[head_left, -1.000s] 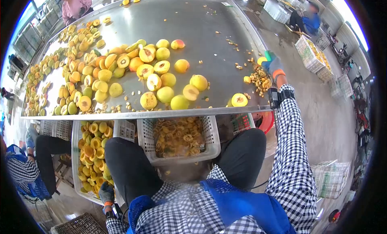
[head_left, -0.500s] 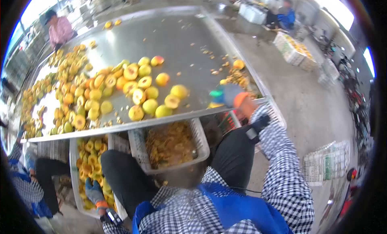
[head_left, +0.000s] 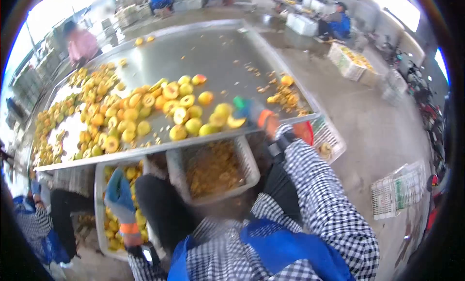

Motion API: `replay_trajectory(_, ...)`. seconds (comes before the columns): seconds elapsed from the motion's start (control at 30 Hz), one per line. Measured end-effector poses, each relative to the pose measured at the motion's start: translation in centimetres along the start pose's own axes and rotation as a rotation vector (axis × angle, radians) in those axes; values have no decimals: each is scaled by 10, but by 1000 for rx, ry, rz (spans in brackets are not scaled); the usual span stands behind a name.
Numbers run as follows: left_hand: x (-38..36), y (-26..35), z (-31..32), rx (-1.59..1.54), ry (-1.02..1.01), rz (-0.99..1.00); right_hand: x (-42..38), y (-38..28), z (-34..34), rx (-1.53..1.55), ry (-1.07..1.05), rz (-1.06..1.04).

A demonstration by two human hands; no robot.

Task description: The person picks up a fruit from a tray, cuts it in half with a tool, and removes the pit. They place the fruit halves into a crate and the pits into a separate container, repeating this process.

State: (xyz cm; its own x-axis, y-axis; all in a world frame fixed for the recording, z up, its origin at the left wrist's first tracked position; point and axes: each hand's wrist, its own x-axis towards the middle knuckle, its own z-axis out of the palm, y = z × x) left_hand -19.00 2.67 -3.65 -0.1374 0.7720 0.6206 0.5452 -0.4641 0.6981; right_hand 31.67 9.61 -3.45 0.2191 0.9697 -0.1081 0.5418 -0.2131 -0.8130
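Count, as I see it from my seat:

- Long stainless-steel sorting table (head_left: 203, 53) — one.
- White slotted plastic baskets under the table edge — two: the basket of brownish scraps (head_left: 213, 172) between my knees, and the basket of yellow fruit halves (head_left: 109, 218) to my left.
- White plastic crates further off on the concrete floor — at least four.
- My gloved hands — two: my blue-gloved left hand (head_left: 118, 196), my blue-gloved right hand (head_left: 252, 110).
- Yellow peaches, whole and halved (head_left: 186, 114) — too many and too blurred to number; several dozen on the table.
- Other people around the hall — at least four.
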Motion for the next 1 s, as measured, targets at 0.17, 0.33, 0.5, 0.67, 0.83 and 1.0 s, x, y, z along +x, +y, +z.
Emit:
replay_trajectory(0.17, 8, 89, 43, -523, -463, -439, -81, -89, 4, 543, -157, -118)
replay_trajectory(0.33, -4, 116, 108, -928, -800, -735, -132, -110, 73, 176, -126, -484)
replay_trajectory(0.5, -17, 126, 102, -1250, -661, -994, -186, -99, 81, 300, 3, -370)
replay_trajectory(0.67, -17, 121, 92, -1217, -650, -987, -228, -107, 91, -286, -71, -378)
replay_trajectory(0.83, -32, 112, 87, -585, -552, -17, -231, -119, 99, -265, -94, -335)
replay_trajectory(1.0, -33, 124, 73, -293, -479, 249, -228, -116, 100, -304, -165, -344)
